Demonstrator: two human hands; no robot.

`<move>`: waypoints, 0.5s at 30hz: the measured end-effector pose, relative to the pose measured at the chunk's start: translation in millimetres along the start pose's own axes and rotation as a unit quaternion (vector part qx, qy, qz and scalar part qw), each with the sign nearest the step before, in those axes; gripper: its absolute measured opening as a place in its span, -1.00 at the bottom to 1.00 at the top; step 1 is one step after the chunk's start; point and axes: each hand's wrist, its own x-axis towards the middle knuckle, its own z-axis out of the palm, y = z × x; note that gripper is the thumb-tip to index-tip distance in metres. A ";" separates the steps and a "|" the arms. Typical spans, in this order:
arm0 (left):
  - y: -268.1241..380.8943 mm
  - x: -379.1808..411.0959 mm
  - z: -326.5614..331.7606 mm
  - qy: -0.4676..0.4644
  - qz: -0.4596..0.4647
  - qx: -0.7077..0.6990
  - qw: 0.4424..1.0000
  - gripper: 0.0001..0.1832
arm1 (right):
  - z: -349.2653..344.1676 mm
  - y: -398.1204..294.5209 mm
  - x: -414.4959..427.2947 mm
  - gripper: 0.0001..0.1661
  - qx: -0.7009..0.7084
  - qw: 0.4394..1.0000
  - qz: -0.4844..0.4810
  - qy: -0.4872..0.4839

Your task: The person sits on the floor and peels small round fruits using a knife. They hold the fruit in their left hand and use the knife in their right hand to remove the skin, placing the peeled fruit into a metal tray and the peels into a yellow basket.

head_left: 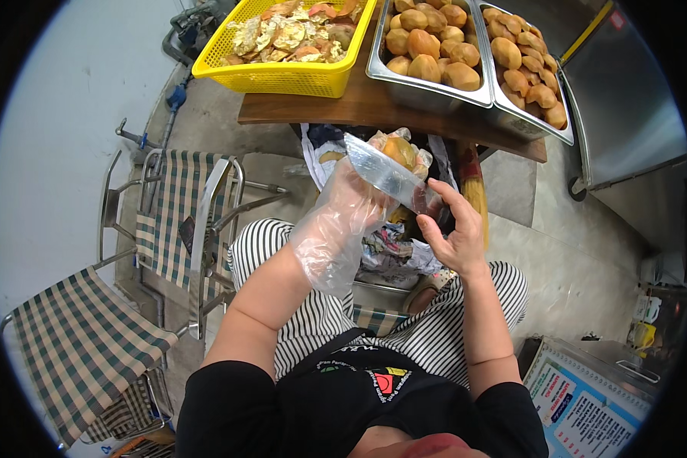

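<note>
My left hand (358, 197), in a loose clear plastic glove, is raised over the liner-covered container between my knees. Its fingers, partly hidden behind the blade, are around an orange-green fruit (399, 151). A wide-bladed metal knife (380, 169) lies slantwise across the front of that hand and the fruit's near side. Bare, my right hand (455, 232) is at the knife's handle end, thumb and forefinger on either side of it; the other fingers are mostly hidden. Beneath both hands, crumpled printed cloth or paper (398, 249) shows in the container.
On the wooden table (372, 109) ahead stand a yellow plastic basket (275, 68) of peelings and two metal pans (429, 86) of peeled fruit. A straw broom (474, 189) is right of the container. Checkered folding chairs (180, 223) stand left, a metal cabinet (630, 103) right.
</note>
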 end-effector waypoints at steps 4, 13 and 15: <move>-2.7 0.5 3.4 0.027 -0.014 -0.006 1.000 -0.47 | 1.9 0.2 0.4 -0.44 -0.028 0.999 -0.022 0.011; 2.3 -5.2 16.0 0.052 -0.003 0.019 0.998 -0.51 | 1.5 -1.5 1.3 -0.50 -0.052 0.998 -0.038 0.009; 5.0 -6.1 16.6 0.056 -0.007 0.023 0.998 -0.53 | 2.1 -2.6 1.9 -0.51 -0.054 0.998 -0.043 0.011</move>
